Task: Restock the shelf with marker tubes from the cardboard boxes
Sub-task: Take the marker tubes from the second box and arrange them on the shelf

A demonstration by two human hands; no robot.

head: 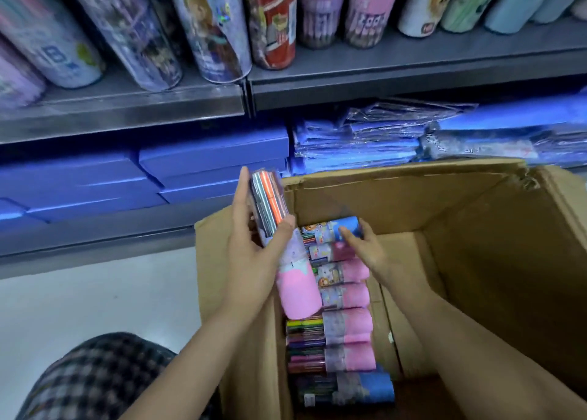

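Note:
An open cardboard box [476, 229] stands on the floor before the shelf [413, 66]. Along its left side lies a row of several marker tubes [346, 318], pink and blue ends to the right. My left hand [254, 248] grips a pink-ended marker tube [286, 254] held up over the box's left wall, its clear end with the markers pointing toward the shelf. My right hand [365, 248] reaches into the box, and its fingers curl round the blue-ended tube [336, 229] at the far end of the row.
Upright marker tubes [216, 28] crowd the upper shelf. Below it, blue flat boxes [197, 159] and plastic-wrapped blue packs [381, 140] fill the lower shelf. The box's right half shows bare cardboard. A checked trouser knee [95, 381] is at bottom left, over pale floor.

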